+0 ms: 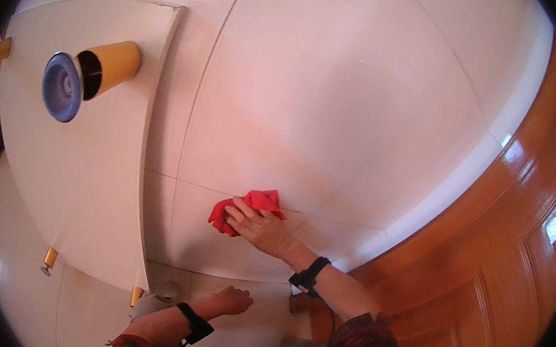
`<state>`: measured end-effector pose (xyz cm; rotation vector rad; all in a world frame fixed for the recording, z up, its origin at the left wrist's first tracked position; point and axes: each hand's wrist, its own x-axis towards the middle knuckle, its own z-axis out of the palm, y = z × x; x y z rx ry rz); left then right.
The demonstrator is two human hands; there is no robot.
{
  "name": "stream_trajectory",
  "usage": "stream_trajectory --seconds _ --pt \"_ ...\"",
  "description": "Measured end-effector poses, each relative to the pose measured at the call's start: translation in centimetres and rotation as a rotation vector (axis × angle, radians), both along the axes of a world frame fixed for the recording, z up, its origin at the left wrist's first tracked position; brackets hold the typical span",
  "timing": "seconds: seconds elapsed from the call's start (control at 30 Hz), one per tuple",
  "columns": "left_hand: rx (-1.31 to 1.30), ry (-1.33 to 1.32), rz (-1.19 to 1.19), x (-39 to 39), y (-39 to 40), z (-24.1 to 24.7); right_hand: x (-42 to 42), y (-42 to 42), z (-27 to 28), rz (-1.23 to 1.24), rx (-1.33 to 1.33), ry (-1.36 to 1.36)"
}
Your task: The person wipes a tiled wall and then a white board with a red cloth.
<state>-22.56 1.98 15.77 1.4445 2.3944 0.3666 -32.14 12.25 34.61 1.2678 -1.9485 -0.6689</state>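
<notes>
My right hand (258,229) presses a crumpled red cloth (265,200) against a glossy pale tiled wall (287,125). The cloth lies across a thin tile joint, with my fingers spread over it. Lower down, my left hand (233,300) hovers apart from the wall with its fingers curled in. Nothing shows in the left hand, though its palm is hidden. Each wrist wears a black band with a cable.
A cream furniture panel (110,159) stands at the left, bearing a gold cylindrical leg (119,63) with a round grey-blue foot (62,86). Smaller gold legs (50,256) show below. Glossy brown wood panelling (445,297) and a white border strip (455,184) edge the right side.
</notes>
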Motion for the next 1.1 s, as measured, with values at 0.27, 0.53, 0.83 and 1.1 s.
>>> stream_trajectory --seconds 0.27,0.53,0.83,1.1 --pt "0.027 -0.030 0.031 -0.2 -0.5 -0.3 -3.5 6.6 23.4 0.067 -0.390 0.481" --pt "0.095 -0.003 0.017 0.3 1.1 -0.8 -3.1 8.1 41.6 -0.157 -0.800 0.728" --pt "0.046 0.068 0.008 0.9 0.9 -1.4 -3.7 8.8 17.8 -0.126 -0.722 0.614" --pt "0.087 -0.022 0.000 0.1 1.2 -1.5 1.3 7.7 -1.6 -0.258 -0.690 0.061"
